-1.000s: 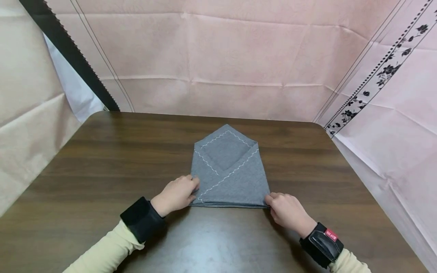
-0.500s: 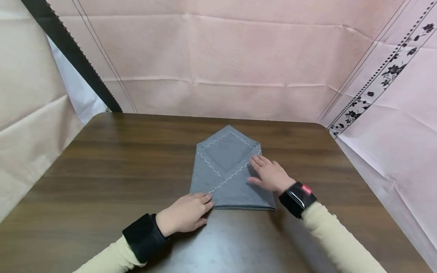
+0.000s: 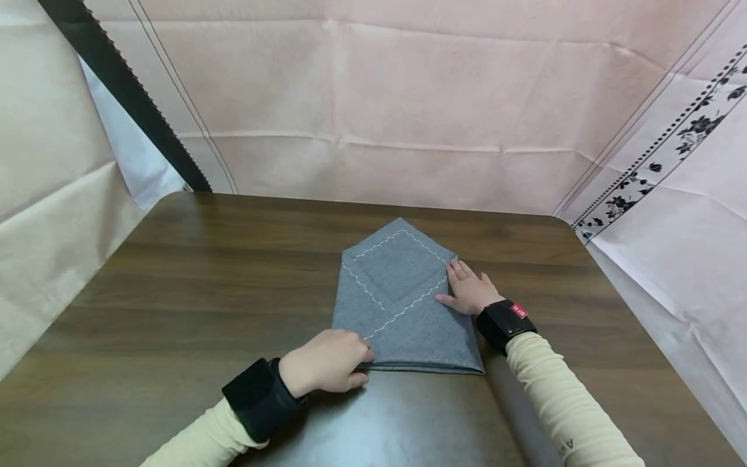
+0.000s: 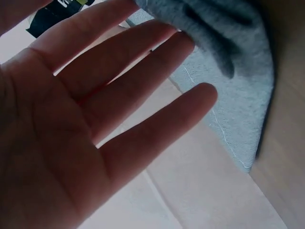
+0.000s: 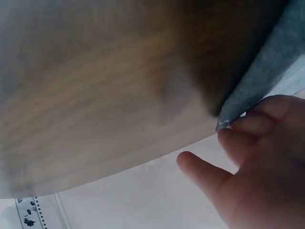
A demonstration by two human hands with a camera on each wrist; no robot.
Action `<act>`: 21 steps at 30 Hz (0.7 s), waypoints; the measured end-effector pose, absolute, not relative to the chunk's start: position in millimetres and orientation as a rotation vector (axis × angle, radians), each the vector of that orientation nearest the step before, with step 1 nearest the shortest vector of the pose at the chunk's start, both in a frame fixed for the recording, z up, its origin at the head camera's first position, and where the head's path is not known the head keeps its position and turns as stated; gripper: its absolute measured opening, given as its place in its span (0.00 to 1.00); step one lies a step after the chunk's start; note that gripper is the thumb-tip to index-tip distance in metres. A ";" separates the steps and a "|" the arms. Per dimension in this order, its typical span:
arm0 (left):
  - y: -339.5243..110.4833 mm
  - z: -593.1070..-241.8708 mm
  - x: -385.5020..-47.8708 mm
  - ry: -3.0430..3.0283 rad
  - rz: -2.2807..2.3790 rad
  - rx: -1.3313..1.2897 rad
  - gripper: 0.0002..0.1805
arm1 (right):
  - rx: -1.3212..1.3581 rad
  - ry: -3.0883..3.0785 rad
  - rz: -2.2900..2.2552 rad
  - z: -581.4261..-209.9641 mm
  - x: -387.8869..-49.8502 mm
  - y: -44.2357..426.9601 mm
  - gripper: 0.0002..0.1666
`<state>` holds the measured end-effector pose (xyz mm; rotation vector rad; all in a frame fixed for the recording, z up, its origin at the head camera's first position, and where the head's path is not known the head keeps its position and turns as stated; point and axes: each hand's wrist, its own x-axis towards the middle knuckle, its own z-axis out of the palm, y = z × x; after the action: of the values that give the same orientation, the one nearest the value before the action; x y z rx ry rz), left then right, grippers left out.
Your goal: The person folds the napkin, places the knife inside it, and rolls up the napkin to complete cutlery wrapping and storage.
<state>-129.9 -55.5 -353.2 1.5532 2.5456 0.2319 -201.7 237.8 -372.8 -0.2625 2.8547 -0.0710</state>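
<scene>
A folded grey cloth (image 3: 388, 285) with wavy white stitching lies on the brown table, its pointed end away from me. At its near left corner, my left hand (image 3: 328, 360) touches the edge. In the left wrist view, the fingers (image 4: 157, 131) of that hand are mostly straight and spread, with tips against the cloth (image 4: 238, 107). My right hand (image 3: 469, 288) rests along the cloth's upper right edge, fingers extended and thumb apart. The right wrist view shows this hand (image 5: 257, 162) beside a thick grey edge of the cloth (image 5: 264, 71).
The brown wooden table (image 3: 192, 292) has rounded far corners. Pale pink sheeting (image 3: 408, 97) hangs behind it, with a black strip (image 3: 128, 91) at left and a floral band (image 3: 659, 155) at right. Both wrists wear black bands (image 3: 506, 322).
My right hand has moved from the near right corner up onto the cloth, then out to its right edge. My left hand has slid right and nearer. The cloth has shifted slightly right and nearer.
</scene>
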 end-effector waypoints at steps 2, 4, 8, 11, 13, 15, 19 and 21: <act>-54.2 -352.9 -128.1 2.545 0.237 1.568 0.04 | -0.254 2.836 -0.097 -371.1 -201.5 241.5 0.45; -52.9 -352.5 -126.9 2.543 0.239 1.584 0.04 | -0.255 2.817 -0.145 -369.5 -200.7 245.9 0.48; -52.1 -351.7 -128.0 2.541 0.268 1.597 0.07 | -0.260 2.786 -0.245 -367.5 -199.7 252.4 0.49; -54.4 -351.6 -131.2 2.581 0.280 1.564 0.10 | -0.259 2.781 -0.318 -366.4 -200.8 252.5 0.52; -56.0 -352.8 -133.5 2.632 0.256 1.532 0.09 | -0.276 2.793 -0.358 -367.9 -201.9 252.1 0.55; -56.9 -354.4 -134.5 2.689 0.210 1.516 0.07 | -0.281 2.810 -0.353 -369.4 -203.6 249.8 0.56; -54.8 -360.7 -133.0 2.776 0.106 1.555 0.06 | -0.270 2.916 -0.221 -372.9 -201.9 242.2 0.49; -51.3 -364.3 -131.0 2.807 0.066 1.606 0.06 | -0.295 3.022 -0.116 -376.6 -196.2 238.8 0.44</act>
<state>-131.0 -51.3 -364.3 1.6055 2.8069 0.0660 -196.2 238.8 -376.6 -0.2951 3.0220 -0.1162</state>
